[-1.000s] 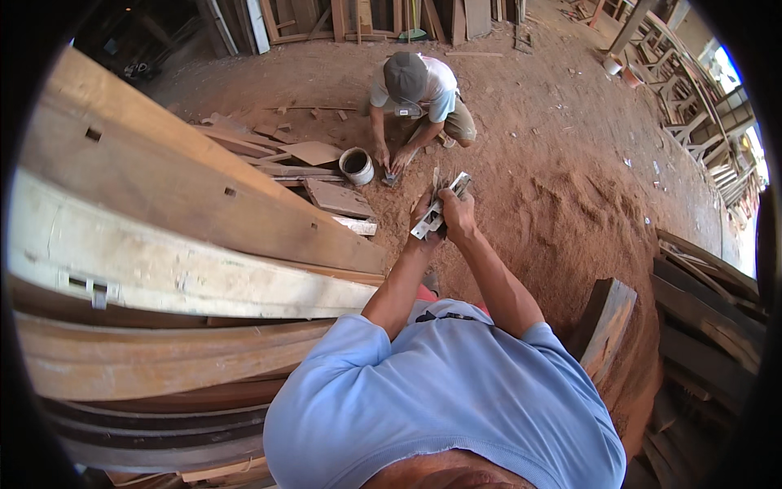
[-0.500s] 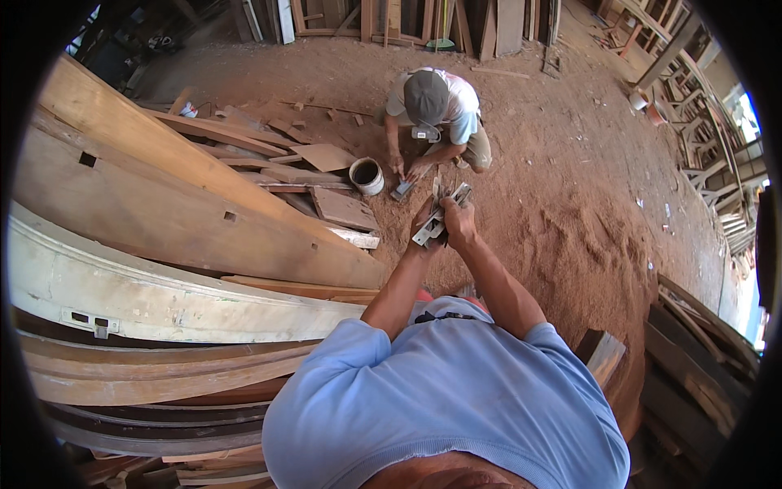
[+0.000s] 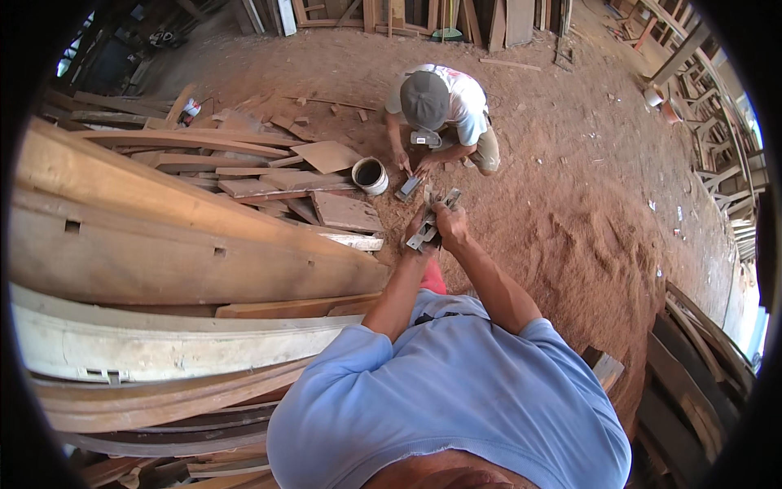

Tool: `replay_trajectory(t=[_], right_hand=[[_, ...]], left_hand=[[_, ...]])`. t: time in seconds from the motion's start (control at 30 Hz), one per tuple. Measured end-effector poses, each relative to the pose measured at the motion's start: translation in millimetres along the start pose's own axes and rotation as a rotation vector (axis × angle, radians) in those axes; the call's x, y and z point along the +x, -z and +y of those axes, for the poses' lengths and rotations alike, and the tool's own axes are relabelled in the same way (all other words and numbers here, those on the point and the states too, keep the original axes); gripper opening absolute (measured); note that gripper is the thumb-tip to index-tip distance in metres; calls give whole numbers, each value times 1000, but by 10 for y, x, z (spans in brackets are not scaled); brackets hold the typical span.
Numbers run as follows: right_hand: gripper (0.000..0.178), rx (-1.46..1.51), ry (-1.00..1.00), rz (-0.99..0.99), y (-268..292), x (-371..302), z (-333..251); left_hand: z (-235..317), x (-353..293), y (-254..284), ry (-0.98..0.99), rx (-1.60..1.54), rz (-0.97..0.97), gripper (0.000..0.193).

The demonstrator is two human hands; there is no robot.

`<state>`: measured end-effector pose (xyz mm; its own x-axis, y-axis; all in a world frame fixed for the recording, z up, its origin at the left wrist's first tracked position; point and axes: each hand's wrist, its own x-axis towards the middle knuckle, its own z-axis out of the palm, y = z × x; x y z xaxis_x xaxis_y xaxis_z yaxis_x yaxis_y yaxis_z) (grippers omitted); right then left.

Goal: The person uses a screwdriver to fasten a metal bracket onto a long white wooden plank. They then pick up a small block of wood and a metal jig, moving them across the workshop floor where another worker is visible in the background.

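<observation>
In front of my body, close together, both hands hold silver metal pieces with holes, which look like lock hardware. My left hand (image 3: 414, 231) is closed around the lower flat metal piece (image 3: 423, 235), with its fingers partly hidden. My right hand (image 3: 450, 226) grips from the other side, thumb on top, where a narrow metal piece (image 3: 450, 198) sticks out past the fingers. Whether these pieces are joined I cannot tell. Just beyond, a crouching person (image 3: 444, 106) in a cap and white shirt works with both hands at a small grey block (image 3: 409, 187) on the ground.
Long curved timber boards (image 3: 204, 244) are stacked along my left, with a white-painted one (image 3: 179, 342) among them. A bucket (image 3: 370, 175) of dark contents stands by scrap wood (image 3: 285, 179). Sawdust (image 3: 586, 244) covers the floor to the right. More planks (image 3: 692, 367) lie at lower right.
The view has shifted slightly, and a red patch shows more below my hands. My hands keep their grip on the metal pieces, turned a little. The other person stays crouched.
</observation>
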<state>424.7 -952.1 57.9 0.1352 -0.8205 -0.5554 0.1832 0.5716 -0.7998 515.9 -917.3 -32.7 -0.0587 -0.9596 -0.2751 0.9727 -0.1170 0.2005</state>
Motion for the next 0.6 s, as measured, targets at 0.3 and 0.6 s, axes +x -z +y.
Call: replay_trajectory(t=[0.3, 0.6], right_hand=[[21, 48, 17, -10, -644, 718, -382], [26, 10, 196, -31, -1562, 1543, -453]], left_hand=[[737, 797, -4, 44, 42, -7, 39], [1792, 1390, -89, -45, 121, -28, 42]])
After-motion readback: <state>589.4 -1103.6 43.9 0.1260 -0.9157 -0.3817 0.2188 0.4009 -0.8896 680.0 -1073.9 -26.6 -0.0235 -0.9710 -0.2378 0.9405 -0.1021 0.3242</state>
